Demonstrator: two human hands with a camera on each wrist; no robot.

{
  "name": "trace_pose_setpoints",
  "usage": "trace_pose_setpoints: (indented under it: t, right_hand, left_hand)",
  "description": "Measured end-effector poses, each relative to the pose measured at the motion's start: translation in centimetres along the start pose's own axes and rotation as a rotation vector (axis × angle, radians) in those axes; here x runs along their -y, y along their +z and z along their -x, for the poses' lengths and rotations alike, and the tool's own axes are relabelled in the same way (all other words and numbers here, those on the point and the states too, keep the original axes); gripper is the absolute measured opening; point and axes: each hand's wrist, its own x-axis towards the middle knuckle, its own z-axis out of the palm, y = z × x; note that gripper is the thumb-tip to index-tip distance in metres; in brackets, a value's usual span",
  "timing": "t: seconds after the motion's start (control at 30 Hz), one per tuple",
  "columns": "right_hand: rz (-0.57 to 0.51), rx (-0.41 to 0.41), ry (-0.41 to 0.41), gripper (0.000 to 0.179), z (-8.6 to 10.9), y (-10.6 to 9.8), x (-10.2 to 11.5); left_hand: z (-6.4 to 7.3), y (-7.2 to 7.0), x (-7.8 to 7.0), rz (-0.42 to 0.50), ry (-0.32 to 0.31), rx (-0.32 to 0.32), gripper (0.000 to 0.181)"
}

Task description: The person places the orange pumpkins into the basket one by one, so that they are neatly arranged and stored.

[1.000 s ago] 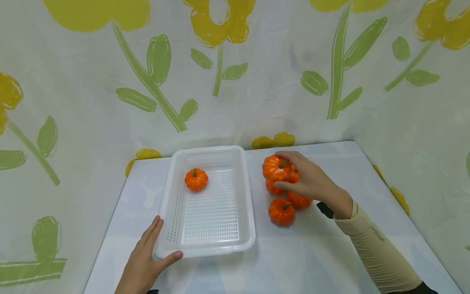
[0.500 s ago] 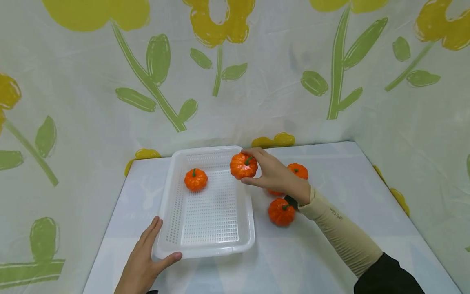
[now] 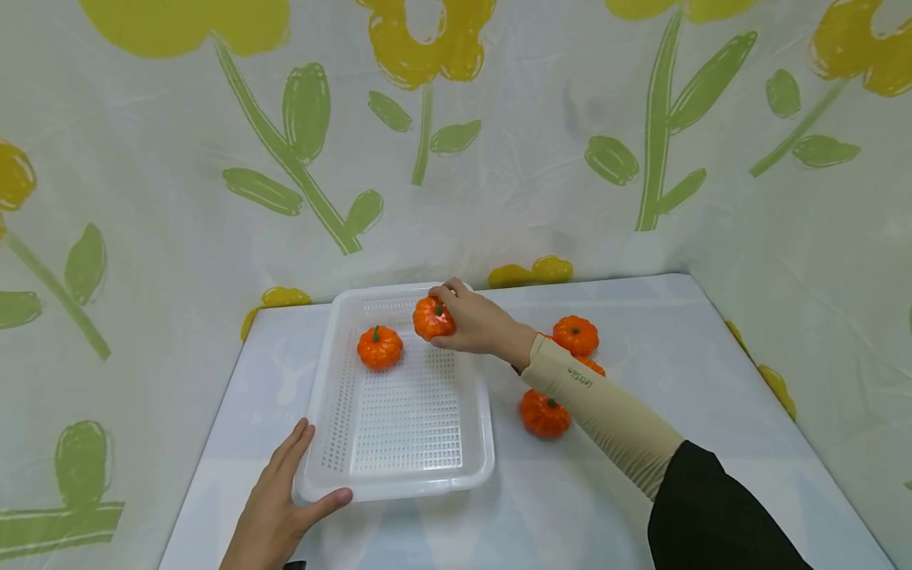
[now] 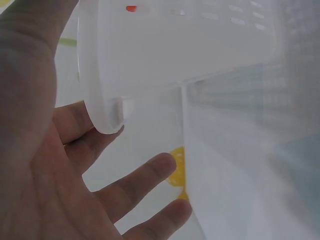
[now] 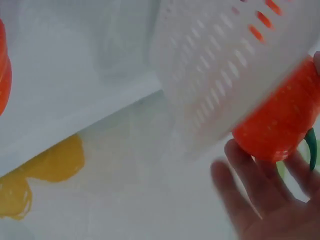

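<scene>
A small orange pumpkin (image 3: 430,318) with a green stem is in my right hand (image 3: 476,321), over the far right part of a white perforated plastic basket (image 3: 486,443). The right wrist view shows the fingertips on the held pumpkin (image 5: 280,117), beside the basket's wall (image 5: 215,65). Another pumpkin (image 3: 380,348) sits inside the basket near its far left. My left hand (image 3: 278,503) rests against the near left corner, thumb along the front rim. In the left wrist view its fingers are spread, and some touch the rim (image 4: 92,85).
Right of the basket, several pumpkins lie on the white table (image 3: 627,491), among them a far one (image 3: 575,336) and a near one (image 3: 545,413). My right forearm partly covers the group. A flower-printed cloth (image 3: 527,158) surrounds the table.
My right hand has lifted a pumpkin from the group on the table and carried it left, across the right rim and over the basket. The left hand stays at the corner.
</scene>
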Motion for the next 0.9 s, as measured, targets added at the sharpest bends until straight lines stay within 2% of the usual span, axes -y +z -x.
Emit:
trace_pose_setpoints:
  t: [0.13, 0.2, 0.53, 0.77, 0.9]
  right_hand:
    - [0.243, 0.031, -0.018, 0.071, -0.8, 1.5, 0.2]
    - [0.306, 0.048, -0.020, 0.070, -1.1, 2.1, 0.3]
    - [0.336, 0.141, 0.010, 0.061, -2.0, 4.5, 0.4]
    - [0.386, 0.170, 0.012, 0.062, -1.9, 4.8, 0.5]
    - [0.397, 0.168, 0.010, 0.061, -1.9, 4.9, 0.3]
  left_hand:
    - [-0.1, -0.1, -0.1, -0.006, -0.011, 0.007, 0.132]
    - [-0.2, -0.1, -0.1, -0.010, -0.018, 0.010, 0.132]
    - [-0.2, -0.1, 0.0, -0.012, -0.025, 0.022, 0.133]
    - [-0.2, -0.1, -0.2, -0.022, -0.063, 0.030, 0.134]
    - [-0.2, -0.1, -0.1, -0.026, -0.042, 0.017, 0.133]
